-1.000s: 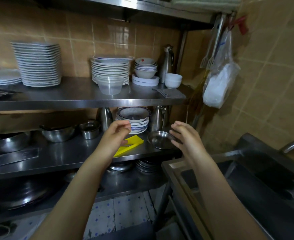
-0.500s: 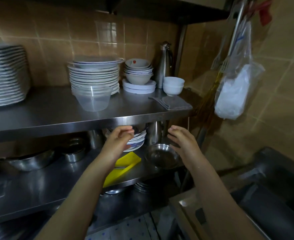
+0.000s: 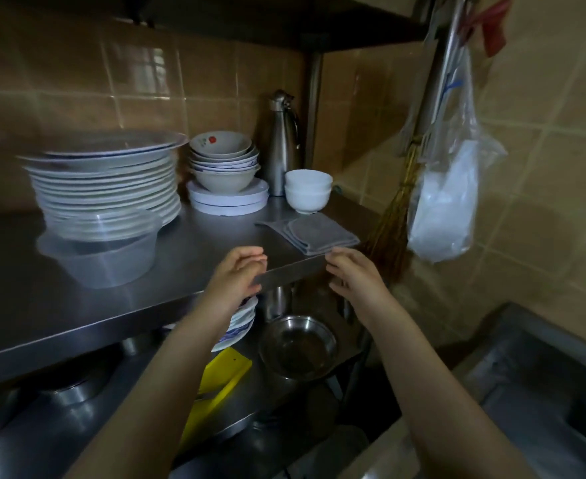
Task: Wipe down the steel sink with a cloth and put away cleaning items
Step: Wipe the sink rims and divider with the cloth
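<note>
Left hand (image 3: pixel 238 275) and right hand (image 3: pixel 353 277), empty and loosely curled, have risen to the shelf (image 3: pixel 111 305) edge beside the cloth (image 3: pixel 314 233).

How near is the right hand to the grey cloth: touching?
Cannot tell. Head view: the right hand borders the grey cloth; neither gap nor contact shows plainly.

No text, brand or number can be read. Blue print on the bag (image 3: pixel 447 202), right of the fingers (image 3: pixel 345 257), cannot be made out.
</note>
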